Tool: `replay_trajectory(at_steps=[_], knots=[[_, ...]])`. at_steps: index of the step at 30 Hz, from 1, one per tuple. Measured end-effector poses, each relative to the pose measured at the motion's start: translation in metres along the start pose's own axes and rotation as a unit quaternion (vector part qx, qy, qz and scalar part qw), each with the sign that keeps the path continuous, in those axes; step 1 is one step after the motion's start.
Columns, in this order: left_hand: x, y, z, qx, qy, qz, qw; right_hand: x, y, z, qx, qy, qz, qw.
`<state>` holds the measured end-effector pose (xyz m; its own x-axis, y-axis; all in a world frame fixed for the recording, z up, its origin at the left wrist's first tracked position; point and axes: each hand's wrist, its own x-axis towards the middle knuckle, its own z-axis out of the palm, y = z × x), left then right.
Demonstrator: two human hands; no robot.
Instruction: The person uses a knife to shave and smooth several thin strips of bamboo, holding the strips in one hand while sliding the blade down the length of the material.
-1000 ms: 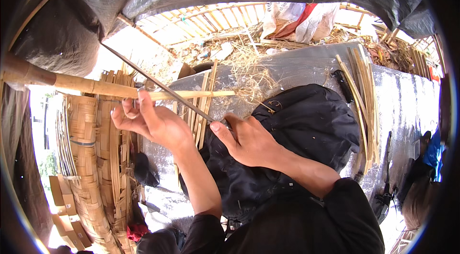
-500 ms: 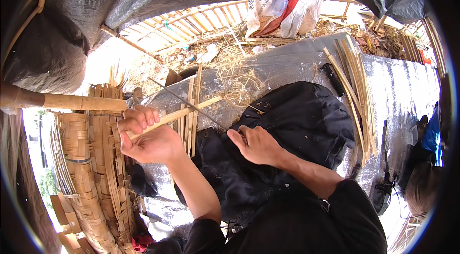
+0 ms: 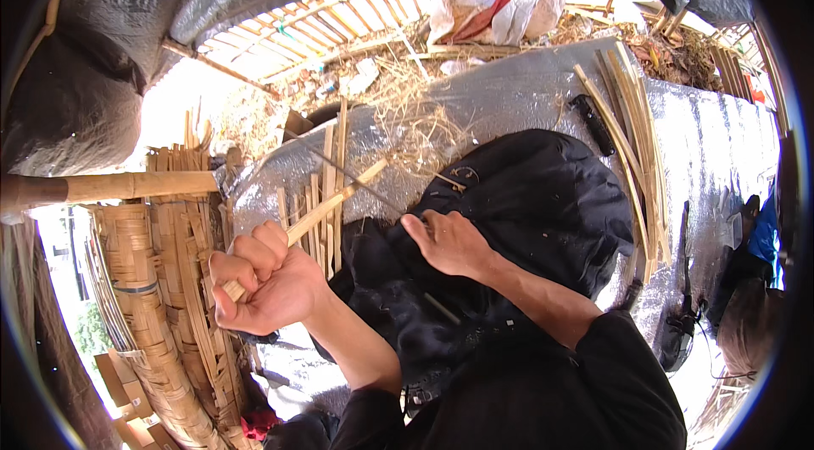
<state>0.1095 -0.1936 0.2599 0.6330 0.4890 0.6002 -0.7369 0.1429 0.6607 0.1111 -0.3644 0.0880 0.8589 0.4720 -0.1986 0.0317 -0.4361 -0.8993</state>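
Pale split bamboo strip (image 3: 335, 204) now fisted in left hand (image 3: 263, 285), pulled down from the earlier raised position. Right hand (image 3: 445, 242) is closed on thin dark blade (image 3: 356, 183), set against the strip

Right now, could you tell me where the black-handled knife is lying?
In the head view the black-handled knife lies upper right on the silver mat, just left of the loose bamboo strips and above the black cloth.

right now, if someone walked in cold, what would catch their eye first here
Low and left of centre, the left hand is clenched round a pale bamboo strip that slants up toward the middle. Beside it the right hand rests on black cloth over the lap, at a thin dark blade that crosses the strip. Along the left edge stands woven bamboo basketwork, with a bundle of long bamboo slats on the silver sheet to the right.
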Motion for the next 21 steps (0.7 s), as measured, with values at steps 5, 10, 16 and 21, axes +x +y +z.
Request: replay_trajectory(at_steps=[5, 10, 16, 21], knots=[[-0.018, 0.014, -0.016, -0.018, -0.044, -0.013, 0.999, -0.008, -0.054, -0.011, -0.002, -0.036, -0.032, 0.999], [-0.01, 0.029, -0.044, -0.024, -0.084, -0.025, 0.996, 0.04, 0.039, 0.032, -0.095, -0.026, 0.025, 0.995], [-0.014, 0.036, -0.065, -0.013, -0.037, -0.016, 0.999, 0.027, 0.012, 0.02, -0.122, -0.048, 0.094, 0.987], [-0.012, 0.04, -0.079, -0.008, 0.029, 0.003, 1.0, 0.037, 0.006, -0.004, -0.139, -0.094, 0.126, 0.978]])
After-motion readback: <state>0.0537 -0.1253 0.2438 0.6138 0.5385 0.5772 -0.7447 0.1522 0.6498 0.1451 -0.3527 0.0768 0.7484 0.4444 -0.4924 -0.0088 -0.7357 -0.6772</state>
